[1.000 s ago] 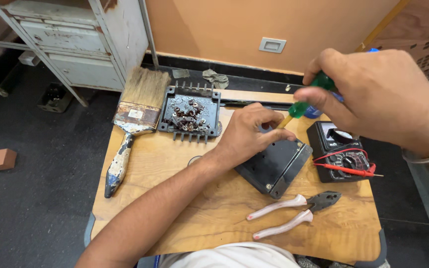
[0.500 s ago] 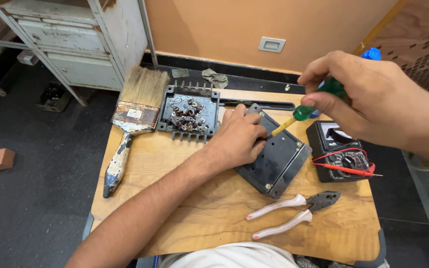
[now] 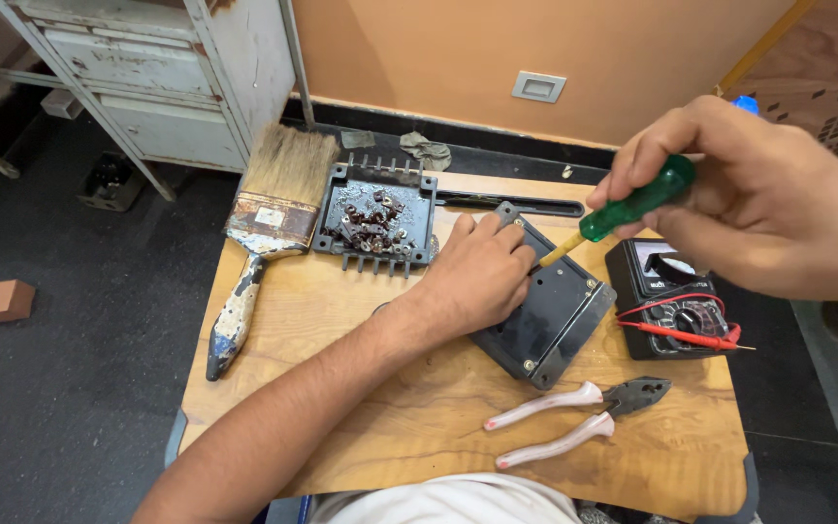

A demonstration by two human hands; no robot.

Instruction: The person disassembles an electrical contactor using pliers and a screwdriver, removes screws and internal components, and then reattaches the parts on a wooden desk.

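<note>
Screwdriver (image 3: pixel 632 202), green-handled, sits clamped in the right hand (image 3: pixel 758 199), its fingers curled tight round the handle, tip angled down onto the black cover plate (image 3: pixel 545 311) on the bench (image 3: pixel 341 320). Left hand (image 3: pixel 482 272) presses flat on that plate, fingers spread. Since earlier frames the right hand has risen slightly.

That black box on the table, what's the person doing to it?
The person's left hand presses down on a flat black box lying on a small wooden table. The right hand holds a green-handled screwdriver with its tip at the box's top edge. Around it lie a paintbrush, a tray of small metal parts, pink-handled pliers and a black meter.
</note>
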